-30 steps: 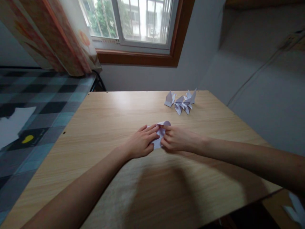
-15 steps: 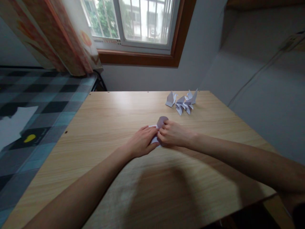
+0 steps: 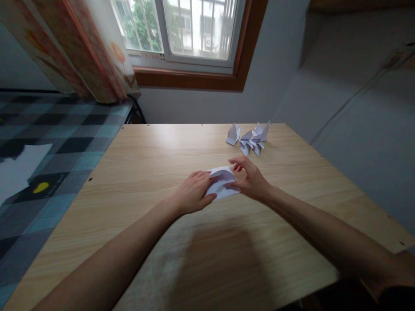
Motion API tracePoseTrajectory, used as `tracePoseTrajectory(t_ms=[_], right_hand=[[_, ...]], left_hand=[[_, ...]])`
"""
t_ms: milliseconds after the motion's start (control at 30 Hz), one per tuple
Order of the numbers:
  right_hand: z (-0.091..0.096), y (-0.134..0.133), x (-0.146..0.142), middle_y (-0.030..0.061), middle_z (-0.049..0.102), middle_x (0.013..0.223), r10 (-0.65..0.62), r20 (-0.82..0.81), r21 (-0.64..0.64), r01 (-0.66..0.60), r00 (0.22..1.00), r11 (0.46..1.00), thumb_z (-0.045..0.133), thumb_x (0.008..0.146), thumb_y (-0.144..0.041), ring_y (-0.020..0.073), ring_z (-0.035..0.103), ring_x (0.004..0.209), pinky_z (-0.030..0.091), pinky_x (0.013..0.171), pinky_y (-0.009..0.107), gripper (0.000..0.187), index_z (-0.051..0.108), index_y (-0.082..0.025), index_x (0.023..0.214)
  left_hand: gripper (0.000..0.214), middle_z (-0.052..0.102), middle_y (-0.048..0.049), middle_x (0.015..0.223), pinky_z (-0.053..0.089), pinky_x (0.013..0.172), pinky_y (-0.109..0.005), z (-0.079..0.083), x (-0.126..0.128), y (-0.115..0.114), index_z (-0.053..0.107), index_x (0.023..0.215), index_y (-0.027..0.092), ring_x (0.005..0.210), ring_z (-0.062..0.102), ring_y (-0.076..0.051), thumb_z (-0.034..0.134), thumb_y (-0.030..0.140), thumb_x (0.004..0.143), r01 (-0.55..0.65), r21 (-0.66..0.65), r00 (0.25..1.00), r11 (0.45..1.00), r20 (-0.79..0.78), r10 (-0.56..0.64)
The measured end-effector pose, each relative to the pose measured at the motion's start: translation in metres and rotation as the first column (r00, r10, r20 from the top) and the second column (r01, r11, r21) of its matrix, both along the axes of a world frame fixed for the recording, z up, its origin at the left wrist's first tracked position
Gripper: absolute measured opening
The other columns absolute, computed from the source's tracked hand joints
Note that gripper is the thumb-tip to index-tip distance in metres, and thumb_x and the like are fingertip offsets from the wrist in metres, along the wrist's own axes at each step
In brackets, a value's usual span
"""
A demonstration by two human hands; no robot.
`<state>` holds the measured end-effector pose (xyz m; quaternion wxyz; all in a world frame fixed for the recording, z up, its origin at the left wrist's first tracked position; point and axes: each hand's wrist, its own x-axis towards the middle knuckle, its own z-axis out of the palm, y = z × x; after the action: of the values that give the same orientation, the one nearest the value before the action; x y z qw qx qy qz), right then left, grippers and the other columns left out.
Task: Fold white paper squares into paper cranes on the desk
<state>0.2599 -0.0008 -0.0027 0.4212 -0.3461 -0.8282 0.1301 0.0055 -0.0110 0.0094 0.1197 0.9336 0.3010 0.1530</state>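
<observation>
Head view, paper: one white, partly folded paper [image 3: 221, 186] lies on the wood-grain table [image 3: 139, 172] at the centre of the view, its far flap lifted and curved.
Left hand: the left hand [image 3: 196, 192], at 9 o'clock of the paper, lies flat with fingers extended over its edge; it presses and does not clasp.
Right hand: the right hand [image 3: 247, 176], at 3 o'clock, has its fingers spread and raised; the thumb is at the paper's edge, and no closed pinch is seen.
Fold handling: in the inspector's judgement, a clean crease calls for steady left-hand pressure, edges squared first, then one firm stroke outward along the fold; a curved flap risks a skewed line.
Folded pieces: a cluster of white folded paper pieces [image 3: 245, 140] stands at 1 o'clock, well apart from both hands; exact count uncertain.
Checked cloth: at 9 o'clock, the checked cloth [image 3: 74, 147] bears a dark item [image 3: 53, 183] with a yellow patch.
Writing: no brand legible; reddish marks on the window frame [image 3: 152, 56], at 11 o'clock, are unreadable.
</observation>
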Motion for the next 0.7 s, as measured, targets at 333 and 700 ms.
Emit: tracePoseTrajectory(t_ms=[333,700], right_hand=[[0.011,0.017,-0.024,0.0116,0.058,0.122,0.017,0.229,-0.234,0.038,0.973,0.972,0.088,0.065,-0.029,0.0266,0.059,0.110,0.050,0.094,0.044,0.073,0.055,-0.018,0.129],[0.006,0.012,-0.024,0.0107,0.058,0.122,0.077,0.114,-0.272,-0.043,0.990,0.961,0.082,0.073,-0.036,0.0254,0.059,0.109,0.052,0.087,0.038,0.068,0.052,-0.018,0.131]], left_hand=[[0.061,0.054,-0.0163,0.142,0.034,0.113,-0.054,-0.002,-0.002,0.002,0.040,0.139,0.018,0.132,0.049,-0.033,0.060,0.034,0.083,0.024,-0.032,0.998,0.999,0.053,-0.022],[0.067,0.044,-0.0190,0.150,0.038,0.108,-0.053,0.005,0.002,-0.002,0.037,0.142,0.017,0.135,0.046,-0.036,0.061,0.037,0.083,-0.053,-0.019,0.999,0.998,-0.014,0.052]])
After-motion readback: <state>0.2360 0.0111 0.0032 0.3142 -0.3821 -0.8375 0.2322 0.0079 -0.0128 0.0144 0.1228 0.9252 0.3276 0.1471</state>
